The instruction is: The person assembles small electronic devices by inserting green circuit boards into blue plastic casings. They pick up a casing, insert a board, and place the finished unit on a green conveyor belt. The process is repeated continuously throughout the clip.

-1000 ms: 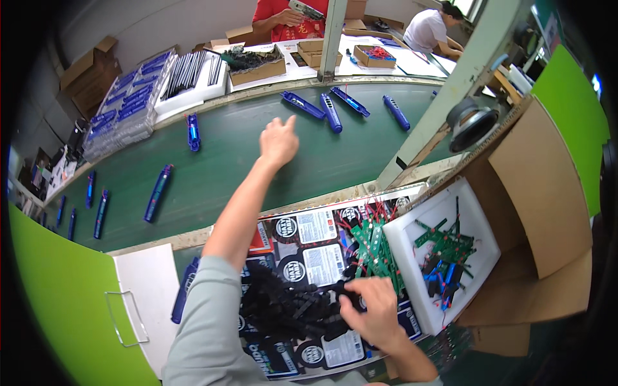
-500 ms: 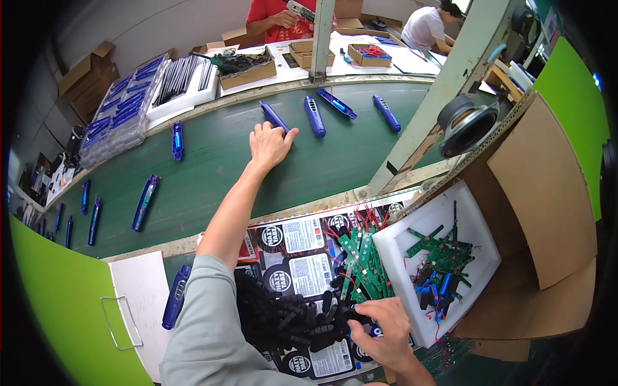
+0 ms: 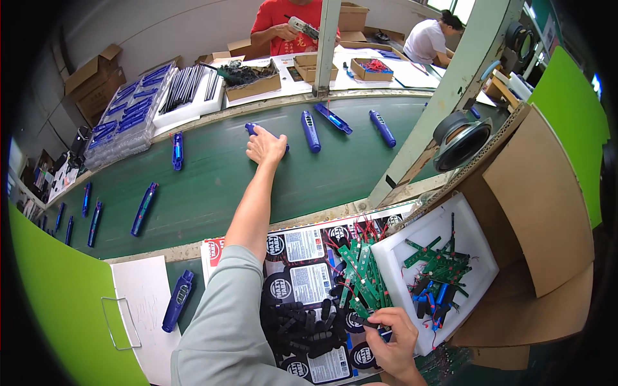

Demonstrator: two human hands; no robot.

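Note:
My left hand (image 3: 265, 147) reaches out over the green conveyor belt, its fingers closed around a long blue plastic casing (image 3: 250, 128). Most of that casing is hidden beneath the hand; both ends show. My right hand (image 3: 394, 341) is low at the right, thumb and fingers pinching a small black piece (image 3: 364, 320). Beside it lies a heap of similar black pieces (image 3: 302, 329). Green circuit boards (image 3: 364, 273) with red wires are piled just beyond the right hand. Another blue casing (image 3: 177, 301) rests left of my left arm.
More blue casings (image 3: 310, 132) lie along the belt (image 3: 212, 183). A white foam tray (image 3: 386, 254) with boards and blue cells leans by a cardboard box (image 3: 541, 212). A post with a speaker (image 3: 462, 143) rises at right. Across the belt, a person in red (image 3: 283, 38) holds a tool.
My left hand has drawn the blue casing slightly nearer and to the left, turning it a little. My right hand has moved slightly away from the black heap, and the view has shifted a little.

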